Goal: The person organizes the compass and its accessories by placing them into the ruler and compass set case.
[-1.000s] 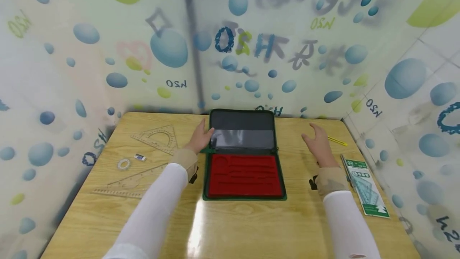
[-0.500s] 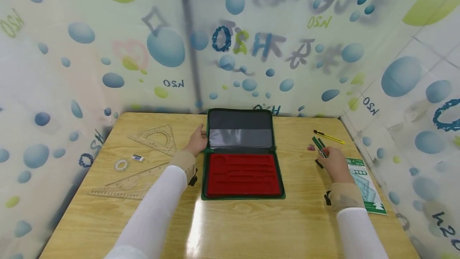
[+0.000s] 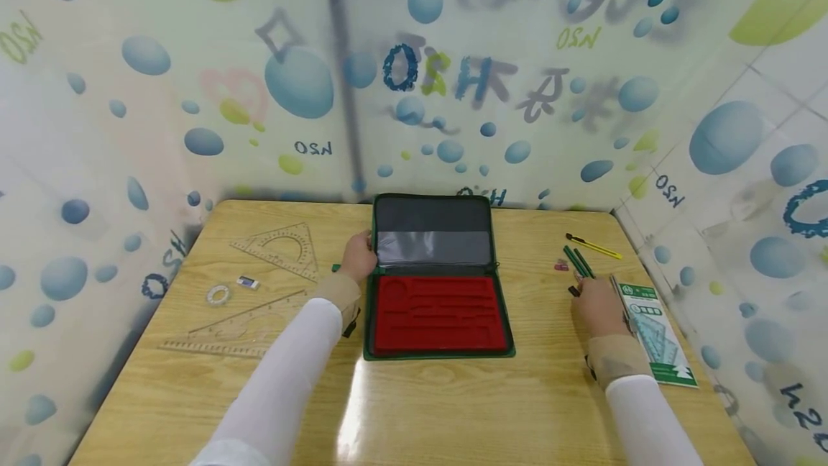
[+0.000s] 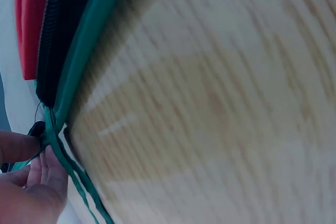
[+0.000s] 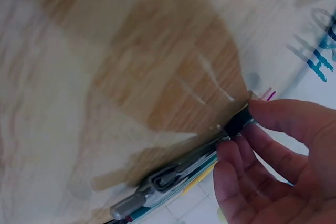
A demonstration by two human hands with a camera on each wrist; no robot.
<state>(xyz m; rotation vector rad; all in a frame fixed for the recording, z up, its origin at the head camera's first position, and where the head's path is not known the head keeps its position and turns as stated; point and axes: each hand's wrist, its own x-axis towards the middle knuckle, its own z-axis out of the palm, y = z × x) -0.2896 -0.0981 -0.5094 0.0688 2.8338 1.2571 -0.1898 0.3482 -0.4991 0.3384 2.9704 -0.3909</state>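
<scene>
A green-edged zip case (image 3: pixel 433 213) lies unfolded mid-table, its moulded red insert (image 3: pixel 440 316) facing up. My left hand (image 3: pixel 358 257) is at its left side by the hinge. In the left wrist view, thumb and fingers pinch the green zip edging (image 4: pixel 55 135). My right hand (image 3: pixel 598 304) is low over the table's right side. Seen from the right wrist, thumb and forefinger pinch a small black piece (image 5: pixel 239 123). Just beside these fingers lies a metal drawing tool that looks like a compass (image 5: pixel 163 182). Two green pencils (image 3: pixel 574 261) lie beyond the right hand.
On the left lie two clear set squares (image 3: pixel 281 249), a white tape ring (image 3: pixel 218 295) and an eraser (image 3: pixel 248 282). A yellow cutter (image 3: pixel 594 245), a small pink item (image 3: pixel 561 265) and a green-and-white packet (image 3: pixel 656 333) are at right. A wall borders the far edge.
My right hand has come down from its spread pose to the right-hand items, then shifted slightly nearer me. My left hand has closed its fingers on the case edging. The case stays put.
</scene>
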